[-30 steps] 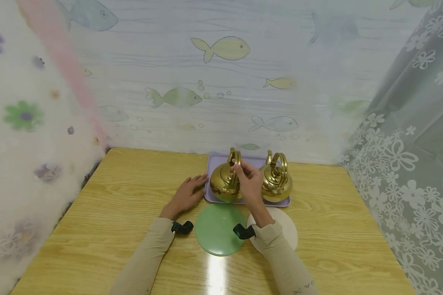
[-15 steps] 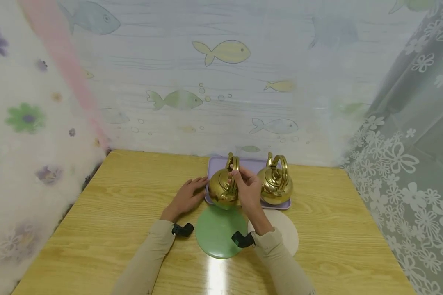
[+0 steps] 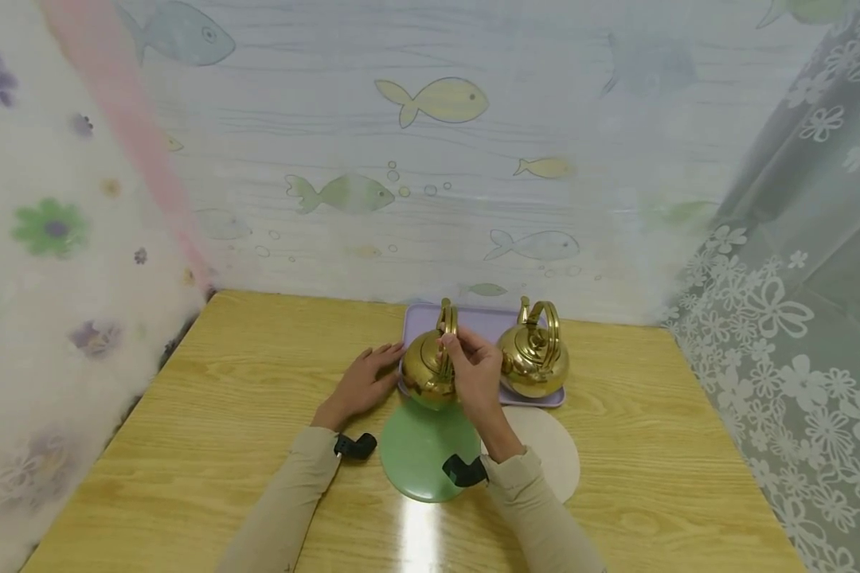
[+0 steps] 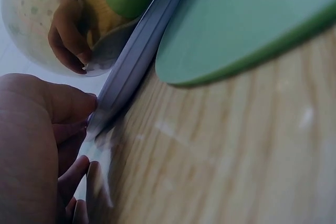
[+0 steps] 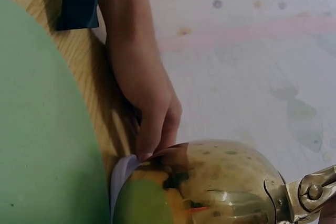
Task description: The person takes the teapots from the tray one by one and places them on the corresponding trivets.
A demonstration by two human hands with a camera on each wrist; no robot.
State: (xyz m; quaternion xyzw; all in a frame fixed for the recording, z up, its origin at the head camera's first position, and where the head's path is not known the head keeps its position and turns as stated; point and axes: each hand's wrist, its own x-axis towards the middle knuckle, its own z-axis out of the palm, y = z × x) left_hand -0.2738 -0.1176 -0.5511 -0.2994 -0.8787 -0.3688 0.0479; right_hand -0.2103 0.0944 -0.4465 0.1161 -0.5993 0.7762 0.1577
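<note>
My right hand point(image 3: 478, 380) grips the arched handle point(image 3: 450, 318) of the left gold kettle point(image 3: 417, 370), pinching it between thumb and fingers. This kettle stands upright at the left end of a lilac tray point(image 3: 483, 318), its base overlapping the tray's front rim in the head view. Beside the tray's left edge rests my left hand point(image 3: 364, 382), fingers extended. The left wrist view shows the thumb point(image 4: 73, 100) at the tray rim point(image 4: 131, 64). A second gold kettle point(image 3: 533, 370) sits at the tray's right end, spout pointing away like the first.
In front of the tray lie a green round plate point(image 3: 430, 461) and a cream round plate point(image 3: 548, 446), side by side on the wooden table point(image 3: 652, 446). A fish-patterned curtain point(image 3: 430, 223) hangs behind, and a flowered sheet borders the left side.
My right hand has shifted the left kettle slightly left and toward the front, widening the gap to the second kettle. The left hand stays beside the tray.
</note>
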